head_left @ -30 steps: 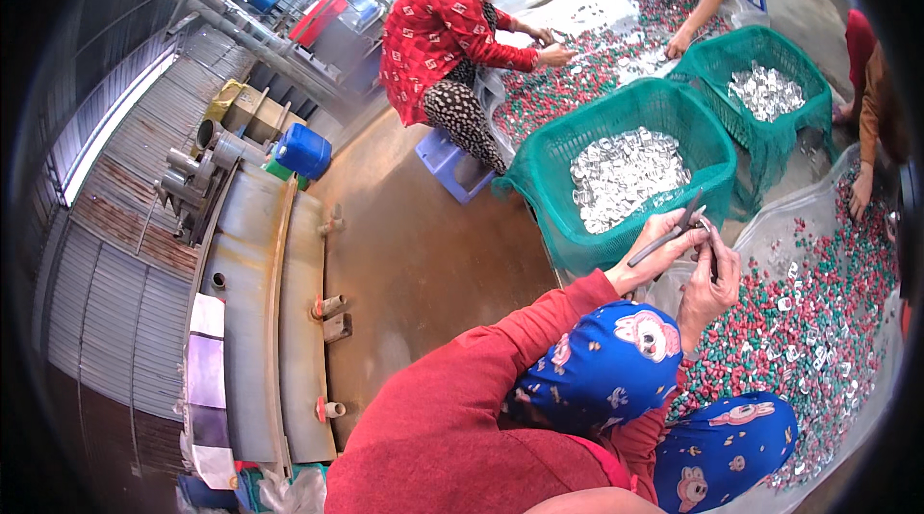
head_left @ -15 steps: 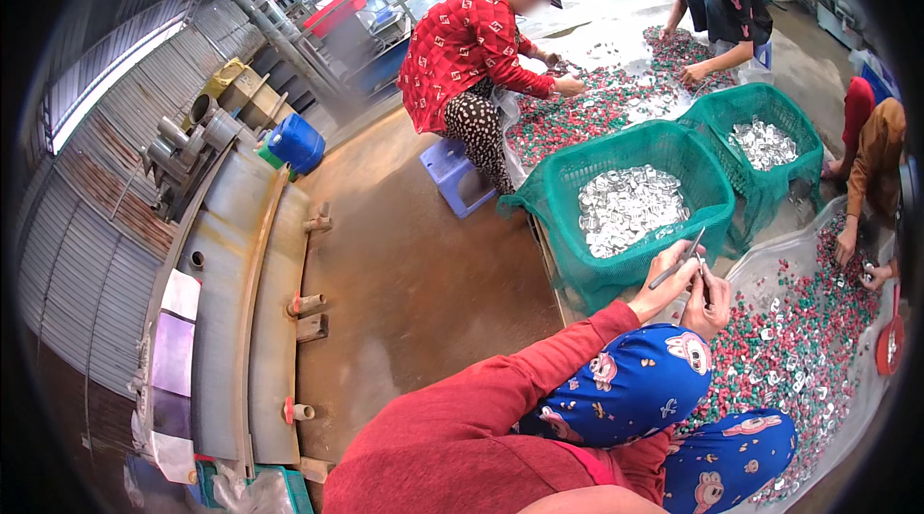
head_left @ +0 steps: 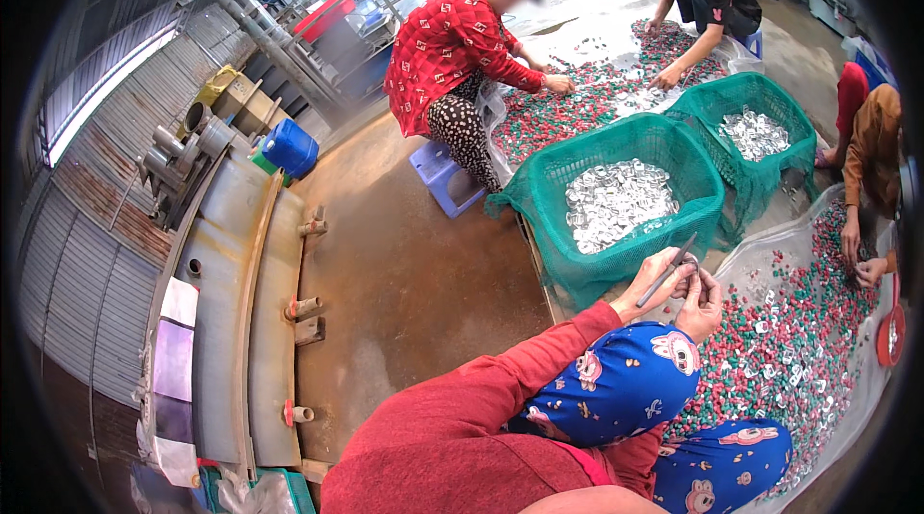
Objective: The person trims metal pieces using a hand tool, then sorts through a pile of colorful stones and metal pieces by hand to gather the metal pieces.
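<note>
My left hand (head_left: 647, 280) is closed around a slim, dark grey, knife-like tool (head_left: 664, 273) that slants up past the fingers. Close against it, my right hand (head_left: 702, 308) is closed in a pinch. The fingertips of both hands meet around something small, mostly covered by the fingers. Both hands are above my knee in blue patterned cloth (head_left: 616, 374). Below and right of them spreads a pile of small red, green and silvery pieces (head_left: 770, 350) on a pale sheet (head_left: 746, 269).
Just beyond my hands stands a green net-lined basket (head_left: 707, 201) of silvery pieces, with a second green basket (head_left: 804, 119) behind. Two people work at a farther pile (head_left: 568, 95). Another person's hands (head_left: 866, 269) are at the right, near a red bowl (head_left: 887, 346). A metal trough (head_left: 226, 321) runs left.
My hands stay together, and the tool has turned slightly between the fingers. The whole view has shifted a little. The person in red has a hand lower, at the pile.
</note>
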The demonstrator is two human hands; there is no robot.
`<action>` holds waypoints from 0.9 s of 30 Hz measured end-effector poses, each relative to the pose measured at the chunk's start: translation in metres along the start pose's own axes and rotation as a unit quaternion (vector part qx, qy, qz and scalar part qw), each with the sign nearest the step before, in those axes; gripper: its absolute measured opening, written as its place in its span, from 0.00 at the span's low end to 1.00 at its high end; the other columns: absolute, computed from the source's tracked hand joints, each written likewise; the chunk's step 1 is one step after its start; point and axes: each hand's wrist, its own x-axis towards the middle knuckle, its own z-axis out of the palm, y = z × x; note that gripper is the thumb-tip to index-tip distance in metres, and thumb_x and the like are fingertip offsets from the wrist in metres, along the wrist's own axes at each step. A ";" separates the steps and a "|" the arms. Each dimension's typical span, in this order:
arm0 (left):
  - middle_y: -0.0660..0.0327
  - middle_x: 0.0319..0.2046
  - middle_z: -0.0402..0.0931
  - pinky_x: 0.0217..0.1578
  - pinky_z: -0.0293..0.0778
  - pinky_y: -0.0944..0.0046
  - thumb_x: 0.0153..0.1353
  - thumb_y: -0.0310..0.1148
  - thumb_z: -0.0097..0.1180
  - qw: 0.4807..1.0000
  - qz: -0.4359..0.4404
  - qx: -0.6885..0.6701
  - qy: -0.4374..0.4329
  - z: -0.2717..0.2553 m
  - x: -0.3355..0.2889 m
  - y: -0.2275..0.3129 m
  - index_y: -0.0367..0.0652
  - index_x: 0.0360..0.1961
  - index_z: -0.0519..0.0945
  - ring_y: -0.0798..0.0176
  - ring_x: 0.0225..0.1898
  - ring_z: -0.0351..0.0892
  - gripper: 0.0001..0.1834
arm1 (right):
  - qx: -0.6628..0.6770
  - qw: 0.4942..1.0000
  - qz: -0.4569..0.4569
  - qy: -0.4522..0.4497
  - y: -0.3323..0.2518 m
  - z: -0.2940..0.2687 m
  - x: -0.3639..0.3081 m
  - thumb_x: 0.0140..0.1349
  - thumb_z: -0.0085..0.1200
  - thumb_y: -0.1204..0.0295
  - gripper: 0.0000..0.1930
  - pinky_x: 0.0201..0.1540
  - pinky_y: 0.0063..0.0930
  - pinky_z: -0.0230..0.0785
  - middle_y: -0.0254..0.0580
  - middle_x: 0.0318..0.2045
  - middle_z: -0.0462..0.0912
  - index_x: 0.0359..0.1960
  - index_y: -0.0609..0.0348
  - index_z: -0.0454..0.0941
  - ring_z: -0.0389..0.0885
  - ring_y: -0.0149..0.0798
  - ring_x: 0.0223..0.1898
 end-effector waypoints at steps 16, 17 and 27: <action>0.70 0.21 0.66 0.16 0.58 0.76 0.62 0.31 0.52 0.970 -0.055 -0.229 -0.055 -0.001 -0.013 0.003 0.37 0.38 0.72 0.80 0.19 0.61 0.08 | -0.102 0.984 -0.115 -0.095 -0.010 -0.011 -0.008 0.60 0.48 0.82 0.12 0.19 0.17 0.64 0.36 0.30 0.75 0.46 0.65 0.76 0.70 0.24 0.18; 0.70 0.21 0.66 0.16 0.58 0.76 0.62 0.31 0.52 0.970 -0.054 -0.231 -0.055 -0.003 -0.013 0.006 0.37 0.38 0.72 0.80 0.19 0.61 0.08 | -0.086 0.986 -0.090 -0.107 -0.015 -0.011 -0.009 0.60 0.47 0.82 0.12 0.19 0.18 0.64 0.36 0.30 0.75 0.46 0.65 0.76 0.70 0.24 0.18; 0.68 0.22 0.69 0.18 0.63 0.75 0.59 0.30 0.55 0.963 -0.055 -0.262 -0.006 -0.005 -0.014 0.001 0.37 0.37 0.72 0.78 0.21 0.65 0.09 | -0.186 0.951 -0.195 -0.152 -0.039 -0.002 -0.010 0.60 0.46 0.83 0.13 0.19 0.18 0.63 0.37 0.25 0.72 0.45 0.64 0.76 0.69 0.24 0.18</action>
